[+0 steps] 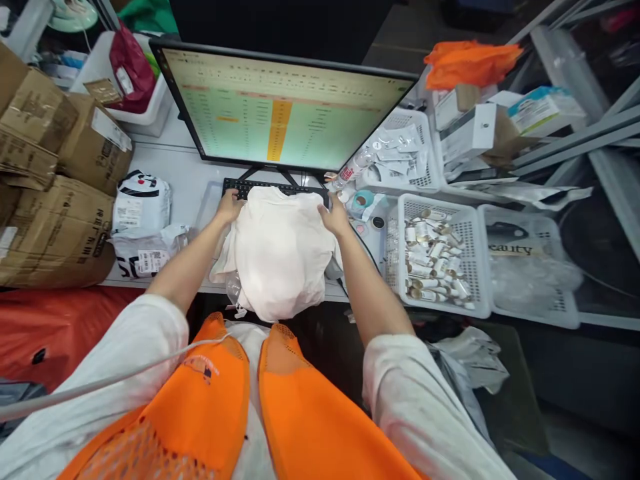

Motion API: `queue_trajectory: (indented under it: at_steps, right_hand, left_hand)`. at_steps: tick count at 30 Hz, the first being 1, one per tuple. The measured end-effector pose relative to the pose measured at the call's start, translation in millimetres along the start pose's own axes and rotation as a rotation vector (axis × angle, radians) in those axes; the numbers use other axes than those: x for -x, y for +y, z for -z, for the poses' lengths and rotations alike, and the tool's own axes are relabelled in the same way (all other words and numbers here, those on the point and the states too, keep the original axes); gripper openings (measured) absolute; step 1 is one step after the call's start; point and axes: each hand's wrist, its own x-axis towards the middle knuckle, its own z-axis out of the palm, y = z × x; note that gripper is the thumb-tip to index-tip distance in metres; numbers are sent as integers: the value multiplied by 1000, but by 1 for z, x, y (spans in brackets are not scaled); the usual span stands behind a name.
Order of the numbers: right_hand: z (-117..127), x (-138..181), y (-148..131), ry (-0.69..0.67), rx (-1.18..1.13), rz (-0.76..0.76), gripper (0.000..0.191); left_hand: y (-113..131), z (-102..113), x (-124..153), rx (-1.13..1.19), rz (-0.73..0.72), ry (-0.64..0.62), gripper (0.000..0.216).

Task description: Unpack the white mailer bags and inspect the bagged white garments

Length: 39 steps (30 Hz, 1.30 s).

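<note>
A white shirt [280, 247], loosely bunched with its neckline away from me, lies over the near desk edge and partly covers a black keyboard [237, 187]. My left hand [230, 205] is closed at the shirt's upper left edge, beside the keyboard's left end. At the upper right edge, my right hand [334, 215] is closed, its thumb against the fabric. Both sets of fingertips are partly hidden. Clear plastic [233, 288] shows under the shirt's lower left side.
A monitor [290, 107] stands behind the keyboard. Cardboard boxes [55, 220] and wrapped parcels [143, 207] sit on the left. To the right are a white basket [480, 267] of small rolls, a plastic bottle [350, 172] and a tape roll [363, 200]. A cable [125, 370] crosses my left sleeve.
</note>
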Motion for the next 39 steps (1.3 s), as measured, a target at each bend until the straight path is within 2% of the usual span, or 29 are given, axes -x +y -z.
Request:
queue_trajectory:
  at_steps: [3, 6, 7, 8, 10, 12, 14, 20, 24, 27, 29, 31, 34, 37, 39]
  right_hand:
    - [-4, 96, 22, 36, -146, 34, 56]
    - [-25, 201, 45, 57, -298, -144, 54]
    - [-36, 230, 50, 47, -327, -213, 54]
    - [-46, 255, 53, 41, -349, -273, 54]
    - [-67, 287, 53, -14, -373, -331, 54]
    - [-81, 302, 48, -85, -381, -324, 52]
    - [-86, 305, 41, -132, -382, -293, 48]
    - [-78, 295, 30, -155, -376, -249, 42]
    - [-86, 292, 19, -211, -373, -215, 36]
    - [-98, 295, 7, -255, -382, -195, 35]
    - [-105, 298, 1, -272, -384, -189, 33]
    - [-108, 300, -3, -281, -383, -184, 32]
    - [-111, 302, -9, -299, -376, -145, 29]
    - [-114, 299, -19, -340, -396, -80, 28]
    - [-118, 296, -26, -383, -428, -37, 29]
  left_hand:
    - [-46, 5, 100, -42, -50, -105, 18]
    - [-97, 0, 202, -234, 44, -407, 33]
    - [-109, -5, 228, -309, 114, -485, 40]
    - [-118, -10, 247, -336, 143, -499, 47]
    - [-125, -22, 268, -384, 164, -512, 46]
    - [-123, -30, 270, -395, 129, -510, 31]
    - [-119, -30, 266, -387, 96, -516, 20]
    - [-124, -7, 259, -332, 63, -504, 25]
    - [-130, -27, 266, -324, 160, -504, 43]
    - [-135, -46, 269, -256, 181, -506, 23]
    - [-140, -47, 271, -194, 179, -504, 15]
    - [-145, -34, 272, -143, 183, -495, 17]
    - [-146, 1, 276, -77, 154, -443, 24]
    - [-134, 31, 277, 4, 82, -377, 25]
    - [-119, 39, 273, 137, 46, -353, 27]
